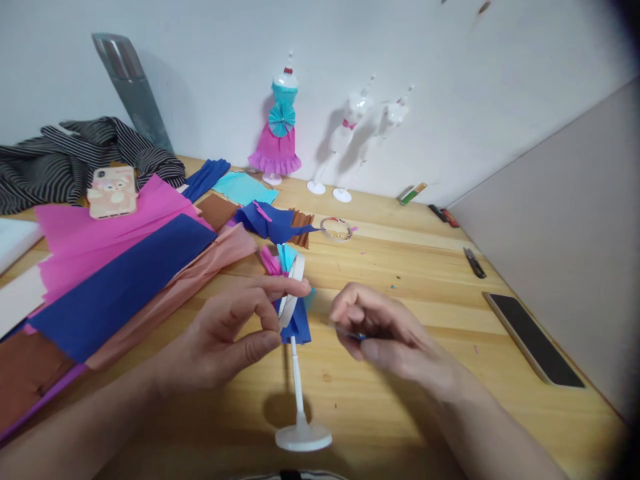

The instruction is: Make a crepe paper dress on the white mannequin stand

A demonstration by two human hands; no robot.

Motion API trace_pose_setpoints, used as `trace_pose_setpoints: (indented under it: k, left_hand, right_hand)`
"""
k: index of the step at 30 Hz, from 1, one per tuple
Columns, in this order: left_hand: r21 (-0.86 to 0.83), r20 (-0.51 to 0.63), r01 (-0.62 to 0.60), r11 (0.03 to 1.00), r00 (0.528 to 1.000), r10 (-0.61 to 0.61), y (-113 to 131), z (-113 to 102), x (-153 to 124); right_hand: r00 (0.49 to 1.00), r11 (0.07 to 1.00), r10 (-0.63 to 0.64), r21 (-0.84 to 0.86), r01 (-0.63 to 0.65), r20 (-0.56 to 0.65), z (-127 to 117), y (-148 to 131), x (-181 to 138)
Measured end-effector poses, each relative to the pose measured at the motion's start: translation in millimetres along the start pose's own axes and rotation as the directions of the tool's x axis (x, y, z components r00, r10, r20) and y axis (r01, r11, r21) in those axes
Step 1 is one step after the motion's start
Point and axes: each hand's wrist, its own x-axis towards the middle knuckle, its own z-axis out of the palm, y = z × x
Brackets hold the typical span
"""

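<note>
A thin white ring that looks like a roll of tape (297, 268) stands on edge at my left hand (225, 330), whose fingers curl round it with the index finger stretched across. Just behind it, blue paper (299, 325) hangs on a small white stand (303, 437), with pink and turquoise pieces above. The top of this stand is mostly hidden. To the right of the stand, my right hand (383, 333) is closed in a pinch. Between its thumb and fingers is a small, blurred, thin thing with a dark blue spot that I cannot make out.
Coloured crepe paper sheets (125, 287) and a phone (113, 192) cover the left. A dressed mini mannequin (283, 120) and two bare ones (343, 137) stand along the wall. A bracelet-like ring (336, 229), a cutter knife (474, 263) and a dark flat slab (533, 340) lie rightward.
</note>
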Motion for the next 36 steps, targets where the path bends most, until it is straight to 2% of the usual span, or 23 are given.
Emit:
trace_pose_setpoints:
  k: [5, 9, 14, 23, 28, 36]
  left_hand:
    - [0.127, 0.054, -0.046, 0.991, 0.998, 0.039, 3.9, -0.2, -0.8]
    - [0.164, 0.072, -0.078, 0.983, 0.995, 0.067, 5.2, 0.6, 0.0]
    - [0.162, 0.106, -0.115, 0.980, 0.990, 0.098, 6.3, 2.1, 2.6]
    - [0.200, 0.174, -0.147, 0.969, 0.978, 0.112, 7.0, 2.2, 4.1]
    - [0.188, 0.221, -0.138, 0.973, 0.971, 0.095, 5.4, 3.7, 2.2]
    - [0.166, 0.194, -0.116, 0.979, 0.977, 0.083, 3.6, 3.0, 1.7]
  right_hand:
    - [0.994, 0.995, 0.082, 0.043, -0.085, 0.070, 16.3, -3.9, 0.3]
    - [0.984, 0.982, 0.171, 0.076, -0.173, 0.041, 17.1, 2.5, 5.4]
    - [0.973, 0.957, 0.229, 0.182, -0.224, -0.005, 19.3, 7.6, 8.8]
    - [0.973, 0.952, 0.222, 0.231, -0.202, -0.061, 20.3, 4.6, 11.8]
    - [0.971, 0.956, 0.235, 0.189, -0.223, -0.048, 23.1, 7.5, 11.9]
    - [0.969, 0.970, 0.227, 0.115, -0.215, -0.096, 25.4, 9.4, 11.2]
